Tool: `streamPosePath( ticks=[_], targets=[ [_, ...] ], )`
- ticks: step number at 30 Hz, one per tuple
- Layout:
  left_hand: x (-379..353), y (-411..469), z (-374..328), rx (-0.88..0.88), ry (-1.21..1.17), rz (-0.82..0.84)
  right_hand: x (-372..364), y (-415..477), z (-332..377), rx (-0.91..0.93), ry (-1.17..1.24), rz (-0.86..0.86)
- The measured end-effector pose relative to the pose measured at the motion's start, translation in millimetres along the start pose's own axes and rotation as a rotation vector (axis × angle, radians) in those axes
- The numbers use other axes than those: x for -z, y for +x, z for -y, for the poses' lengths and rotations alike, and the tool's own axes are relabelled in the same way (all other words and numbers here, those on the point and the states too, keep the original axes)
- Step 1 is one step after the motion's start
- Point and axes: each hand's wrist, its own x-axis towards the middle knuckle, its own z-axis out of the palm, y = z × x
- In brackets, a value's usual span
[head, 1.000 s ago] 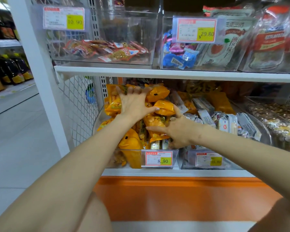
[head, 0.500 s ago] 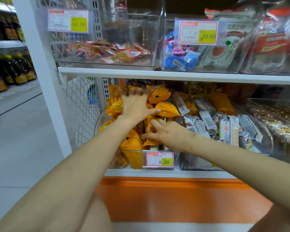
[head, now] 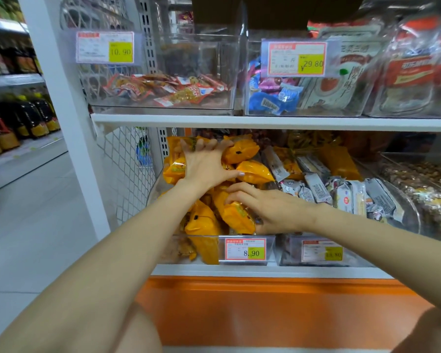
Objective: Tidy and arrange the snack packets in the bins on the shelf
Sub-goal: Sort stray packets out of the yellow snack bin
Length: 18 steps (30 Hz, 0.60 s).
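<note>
A clear bin (head: 175,250) on the lower shelf holds several yellow snack packets (head: 252,171). My left hand (head: 205,164) lies spread over the packets at the back of this bin, its fingers pressing on their tops. Nearer the front edge, my right hand (head: 273,208) curls its fingers round one yellow packet (head: 236,215) and grips it. A price tag reading 8.90 (head: 245,250) hangs on the bin's front.
To the right stands a clear bin of grey-white packets (head: 341,197), then a bin of nuts (head: 423,184). The upper shelf (head: 265,122) carries bins of red packets (head: 163,90) and blue packets (head: 273,103). A white post (head: 61,98) and bottles (head: 18,123) are at left.
My right hand slid left from the edge of the neighbouring bin onto the front yellow packets and curled round one. My left hand stayed pressed on the rear packets.
</note>
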Motion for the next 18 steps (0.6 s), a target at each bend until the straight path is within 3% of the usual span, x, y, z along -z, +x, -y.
streamPosePath(
  ticks=[6, 13, 18],
  targets=[
    [2.6, 3.7, 0.6, 0.018, -0.034, 0.027, 4.3, 9.2, 2.7, -0.105, 0.379, -0.042],
    [2.0, 2.7, 0.0, 0.021, -0.041, 0.026, -13.0, 34.6, 7.8, -0.221, 0.225, 0.037],
    [0.0, 0.1, -2.9, 0.028, -0.026, 0.012, -13.5, 38.0, 10.5, -0.256, -0.069, -0.032]
  ],
)
